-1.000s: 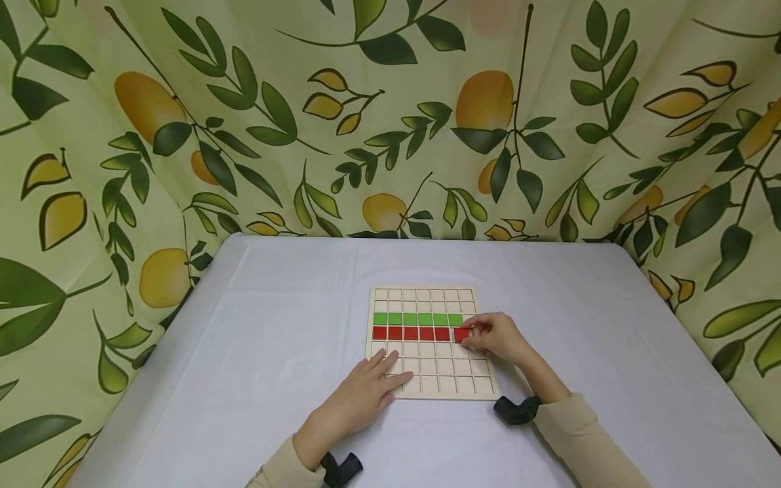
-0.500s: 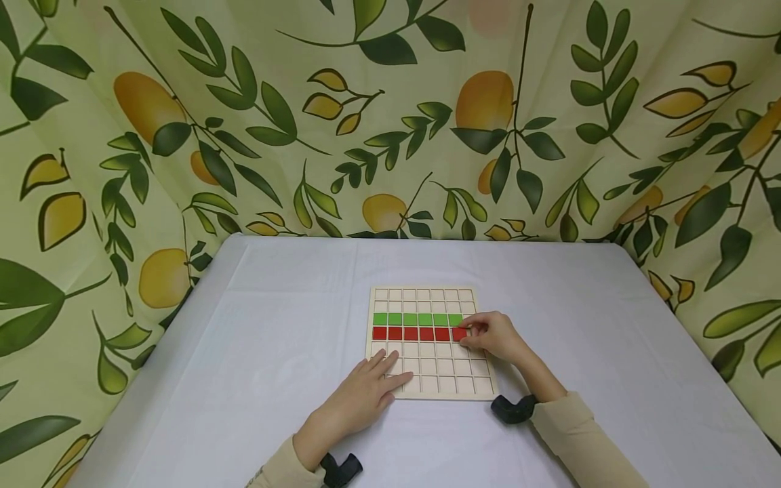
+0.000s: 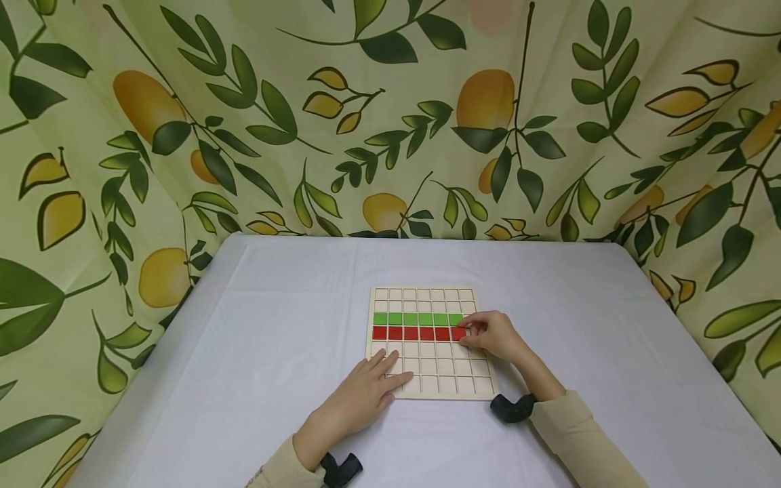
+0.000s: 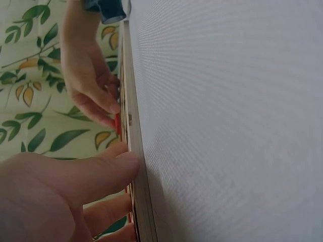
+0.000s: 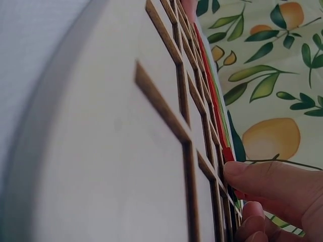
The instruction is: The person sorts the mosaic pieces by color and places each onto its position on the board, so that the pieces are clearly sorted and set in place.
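A wooden grid board [image 3: 436,396] lies on the table, with a row of green tiles [image 3: 411,318] and, just below it, a row of red tiles [image 3: 395,333]. My right hand [image 3: 497,335] pinches the rightmost red tile [image 3: 457,333] between thumb and fingers, at the end of the red row. In the right wrist view the thumb [image 5: 237,170] lies against that tile's edge. My left hand [image 3: 360,394] rests with spread, straight fingers on the lower left corner of the board. In the left wrist view its thumb [image 4: 113,174] lies along the board's edge.
A white cloth [image 3: 293,305] covers the table under the board. Behind it hangs a leaf-and-fruit curtain [image 3: 342,156]. Dark wrist devices [image 3: 512,409] sit by both cuffs. Uncoloured cells [image 3: 427,366] of the board show above and below the tile rows.
The rightmost red tile has moved slightly left, closing the gap to the row, with the right hand still at it. The left hand has stayed in place.
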Tool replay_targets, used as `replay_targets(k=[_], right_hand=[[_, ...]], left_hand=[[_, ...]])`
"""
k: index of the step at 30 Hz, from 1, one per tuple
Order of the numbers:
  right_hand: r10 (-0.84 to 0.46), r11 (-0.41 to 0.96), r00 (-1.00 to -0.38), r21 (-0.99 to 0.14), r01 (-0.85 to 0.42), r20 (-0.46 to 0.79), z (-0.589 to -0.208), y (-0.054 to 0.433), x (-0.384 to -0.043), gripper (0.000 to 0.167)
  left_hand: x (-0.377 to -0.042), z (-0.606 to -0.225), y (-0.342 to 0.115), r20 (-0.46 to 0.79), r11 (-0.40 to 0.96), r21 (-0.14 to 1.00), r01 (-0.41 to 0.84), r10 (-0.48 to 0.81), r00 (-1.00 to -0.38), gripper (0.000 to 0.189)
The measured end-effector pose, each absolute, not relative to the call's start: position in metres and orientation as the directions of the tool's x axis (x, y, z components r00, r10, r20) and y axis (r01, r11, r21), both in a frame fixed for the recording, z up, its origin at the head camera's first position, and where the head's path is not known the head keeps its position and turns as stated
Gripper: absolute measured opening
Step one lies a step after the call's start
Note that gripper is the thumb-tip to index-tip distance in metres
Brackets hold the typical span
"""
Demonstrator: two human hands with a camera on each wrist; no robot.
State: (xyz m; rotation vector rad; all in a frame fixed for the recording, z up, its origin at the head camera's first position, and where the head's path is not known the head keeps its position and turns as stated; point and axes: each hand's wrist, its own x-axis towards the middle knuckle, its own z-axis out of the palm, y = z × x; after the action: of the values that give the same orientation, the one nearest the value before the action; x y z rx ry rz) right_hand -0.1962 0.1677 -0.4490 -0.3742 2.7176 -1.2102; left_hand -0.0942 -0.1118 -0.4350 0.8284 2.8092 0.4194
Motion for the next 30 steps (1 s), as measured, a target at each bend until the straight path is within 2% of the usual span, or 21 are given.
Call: replay_targets(k=[30], right_hand=[[-0.278, 0.642, -0.959, -0.752, -0.149, -0.047, -0.4499, 0.1669, -0.1976, 0.028]], left_hand=[[-0.0946, -0.4346, -0.1112, -0.084, 0.804, 0.317, 0.503, 0.553, -0.829, 0.043]])
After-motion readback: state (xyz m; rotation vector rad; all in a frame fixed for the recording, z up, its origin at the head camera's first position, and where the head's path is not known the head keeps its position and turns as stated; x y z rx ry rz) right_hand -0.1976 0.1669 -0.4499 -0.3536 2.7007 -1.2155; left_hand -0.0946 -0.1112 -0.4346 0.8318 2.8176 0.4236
